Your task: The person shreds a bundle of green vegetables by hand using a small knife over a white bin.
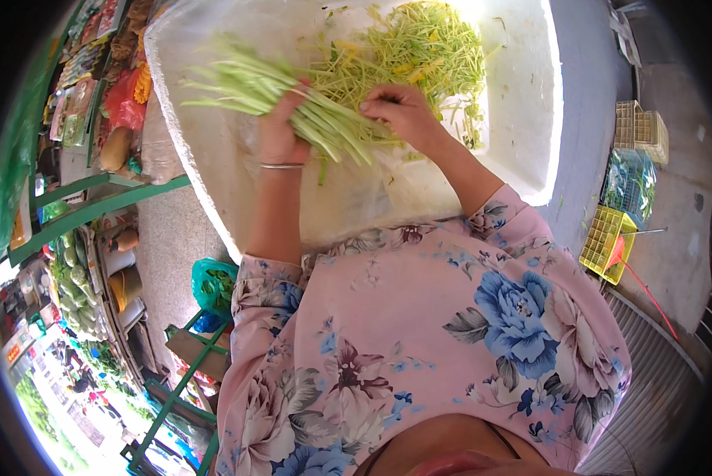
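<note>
A bunch of long pale-green vegetable stems lies across my left hand, which is closed round its middle. The bunch slants down to the right, and its far-left part is smeared by motion. My right hand is beside the lower right end of the bunch, thumb and fingers pinched together; what they hold, if anything, is too small to make out. Both hands are over a large white foam box. A heap of loose yellow-green stems and leaves lies inside it, beyond my right hand.
Yellow and blue plastic crates stand on the floor at the right. To the left are a green metal frame, a green plastic bag and shelves of packaged goods. Green vegetables are stacked further left.
</note>
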Tool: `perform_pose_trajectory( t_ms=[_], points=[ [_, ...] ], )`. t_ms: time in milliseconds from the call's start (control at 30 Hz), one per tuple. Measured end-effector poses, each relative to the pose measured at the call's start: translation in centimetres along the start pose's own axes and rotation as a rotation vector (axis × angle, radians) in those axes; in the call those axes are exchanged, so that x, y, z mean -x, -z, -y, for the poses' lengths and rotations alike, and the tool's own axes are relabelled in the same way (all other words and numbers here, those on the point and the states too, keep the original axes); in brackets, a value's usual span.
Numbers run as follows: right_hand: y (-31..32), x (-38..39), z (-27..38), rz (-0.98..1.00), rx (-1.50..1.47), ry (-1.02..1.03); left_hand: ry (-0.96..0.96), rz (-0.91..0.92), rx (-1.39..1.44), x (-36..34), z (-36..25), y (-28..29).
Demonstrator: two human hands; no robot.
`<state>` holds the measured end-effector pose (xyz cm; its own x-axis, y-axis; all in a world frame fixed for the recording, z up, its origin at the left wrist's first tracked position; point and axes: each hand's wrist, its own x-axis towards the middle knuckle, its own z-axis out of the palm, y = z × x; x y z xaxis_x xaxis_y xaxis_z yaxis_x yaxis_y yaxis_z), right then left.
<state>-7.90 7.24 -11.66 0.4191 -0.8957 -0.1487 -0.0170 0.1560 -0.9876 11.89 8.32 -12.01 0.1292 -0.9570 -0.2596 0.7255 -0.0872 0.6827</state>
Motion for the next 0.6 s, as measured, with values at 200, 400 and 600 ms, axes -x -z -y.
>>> perform_pose_trajectory(
  t_ms=[200,400,600],
  points=[
    [-1.0,-0.2,1.5,-0.149,0.102,0.118,-0.072,0.054,-0.217,1.1,-1.0,-1.2],
    [-1.8,-0.7,1.1,-0.133,-0.045,0.083,0.019,0.128,-0.268,1.4,0.3,-2.0],
    [-0.8,-0.3,-0.3,-0.158,0.765,0.365,-0.025,-0.052,-0.127,1.1,-0.8,-2.3]
  ],
)
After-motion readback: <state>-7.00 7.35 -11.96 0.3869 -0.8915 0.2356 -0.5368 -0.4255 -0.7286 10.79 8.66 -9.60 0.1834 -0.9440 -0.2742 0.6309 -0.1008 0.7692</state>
